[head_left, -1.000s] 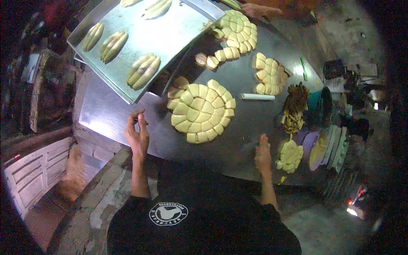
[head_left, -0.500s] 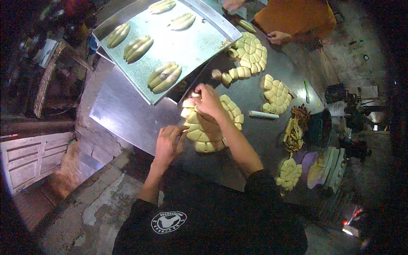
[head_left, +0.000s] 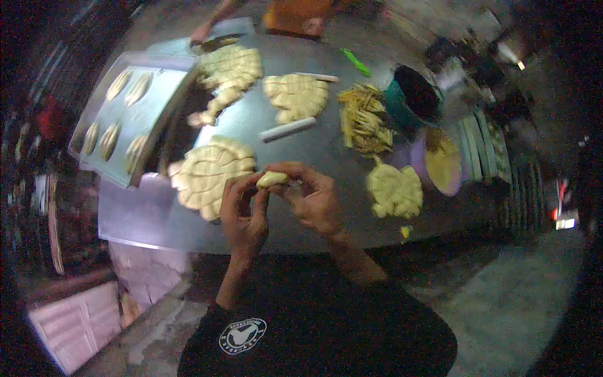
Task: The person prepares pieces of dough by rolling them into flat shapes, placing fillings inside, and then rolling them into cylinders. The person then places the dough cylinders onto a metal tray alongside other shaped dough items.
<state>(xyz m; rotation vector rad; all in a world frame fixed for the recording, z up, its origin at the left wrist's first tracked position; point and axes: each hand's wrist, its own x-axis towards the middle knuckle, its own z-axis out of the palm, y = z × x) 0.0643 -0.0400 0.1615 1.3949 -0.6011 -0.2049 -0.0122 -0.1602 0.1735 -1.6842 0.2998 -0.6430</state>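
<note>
A small pale dough piece (head_left: 272, 179) is pinched between my left hand (head_left: 245, 207) and my right hand (head_left: 311, 201), both closed on it in front of me. Just left of my hands lies a round mass of cut dough pieces (head_left: 207, 169) on the metal table (head_left: 144, 210). To the right is a smaller dough cluster (head_left: 396, 188). Farther back lie more cut dough (head_left: 295, 94), another dough mass (head_left: 232, 66) and a white roller (head_left: 286, 129). The frame is blurred.
A metal tray (head_left: 116, 154) of shaped dough stands at left. At right are banana-like strips (head_left: 364, 116), a teal bucket (head_left: 402, 107), a purple bowl (head_left: 427, 160), stacked boards (head_left: 477, 144) and a green tool (head_left: 355, 60). A co-worker's arm (head_left: 213, 22) and orange clothing (head_left: 295, 12) show behind.
My hands have left the cut dough mass, moved right and come together with a piece in their fingers. The view has swung, so the tray sits farther left and lower.
</note>
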